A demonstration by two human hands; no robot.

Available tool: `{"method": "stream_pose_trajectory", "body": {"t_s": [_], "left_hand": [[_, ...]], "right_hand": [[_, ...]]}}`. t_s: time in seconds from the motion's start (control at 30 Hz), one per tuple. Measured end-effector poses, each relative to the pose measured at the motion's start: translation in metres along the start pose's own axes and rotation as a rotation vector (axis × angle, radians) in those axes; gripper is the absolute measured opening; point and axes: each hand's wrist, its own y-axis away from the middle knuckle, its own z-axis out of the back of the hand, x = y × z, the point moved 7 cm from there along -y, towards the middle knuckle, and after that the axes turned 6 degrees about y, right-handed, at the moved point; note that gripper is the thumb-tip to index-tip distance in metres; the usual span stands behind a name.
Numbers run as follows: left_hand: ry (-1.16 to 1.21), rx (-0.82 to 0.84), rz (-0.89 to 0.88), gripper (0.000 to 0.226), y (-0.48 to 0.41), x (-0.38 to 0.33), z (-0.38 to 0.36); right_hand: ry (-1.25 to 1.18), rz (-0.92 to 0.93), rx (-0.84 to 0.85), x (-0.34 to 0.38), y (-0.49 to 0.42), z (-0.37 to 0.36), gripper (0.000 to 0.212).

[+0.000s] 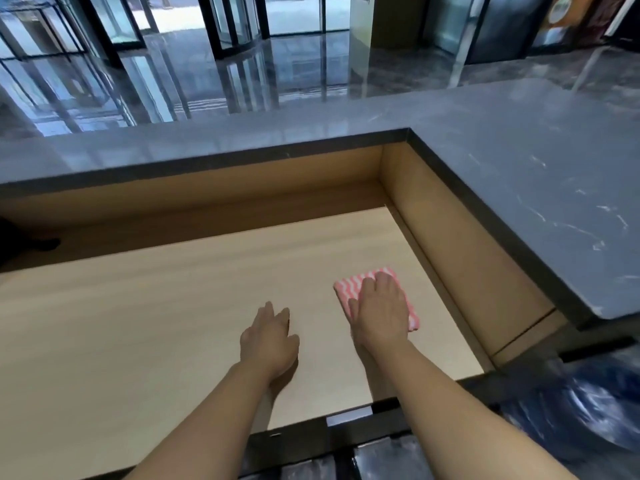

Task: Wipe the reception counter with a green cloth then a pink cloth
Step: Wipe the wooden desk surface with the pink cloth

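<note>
The right hand (379, 313) lies flat on a folded pink cloth (349, 284) with white wavy stripes, its fingers straight and pressing the cloth onto the pale wooden worktop (156, 306). The cloth sits toward the right side of the worktop, near the wooden side wall. The left hand (270, 336) is just to the left, apart from the cloth, fingers relaxed and extended, holding nothing. A raised grey marble ledge (519, 174) borders the far and right sides. Beyond it are a glossy floor (277, 71) and glass doors (235, 22).
</note>
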Motion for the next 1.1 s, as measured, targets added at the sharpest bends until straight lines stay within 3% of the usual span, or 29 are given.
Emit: {"method": "stream_pose_trajectory", "body": {"t_s": [0.07, 0.17, 0.27, 0.4, 0.5, 0.6, 0.73, 0.83, 0.97, 1.1], "left_hand": [[-0.076, 0.019, -0.039, 0.046, 0.005, 0.004, -0.007], [-0.151, 0.026, -0.033, 0.066, 0.012, 0.012, -0.014], [-0.181, 0.018, -0.04, 0.068, 0.022, 0.012, -0.017], [-0.167, -0.021, -0.029, 0.061, 0.031, 0.015, -0.018], [-0.244, -0.015, 0.006, 0.061, 0.04, 0.018, -0.019], [-0.279, 0.002, 0.021, 0.062, 0.044, 0.013, -0.021], [-0.238, 0.013, 0.009, 0.063, 0.051, 0.012, -0.026], [-0.208, 0.055, -0.025, 0.065, 0.051, 0.021, -0.028], [-0.14, 0.125, -0.048, 0.07, 0.044, 0.028, -0.024], [-0.071, 0.12, -0.047, 0.07, 0.042, 0.029, -0.022]], "right_hand": [[0.064, 0.185, 0.073, 0.008, 0.003, -0.021, 0.061], [0.031, 0.178, 0.17, 0.016, 0.011, -0.04, 0.064], [0.004, 0.249, 0.141, 0.056, 0.03, -0.052, 0.072], [-0.109, 0.372, 0.252, 0.091, 0.064, -0.054, 0.087], [0.02, 0.4, 0.195, 0.057, 0.064, -0.05, 0.059], [0.156, 0.277, 0.149, -0.012, 0.056, -0.044, 0.056], [0.112, 0.077, 0.154, -0.085, 0.056, -0.039, 0.055], [0.029, -0.091, 0.181, -0.099, 0.066, -0.043, 0.055], [0.109, -0.209, 0.143, -0.047, 0.084, -0.037, 0.061], [0.047, 0.05, 0.181, 0.058, 0.101, -0.039, 0.059]]}}
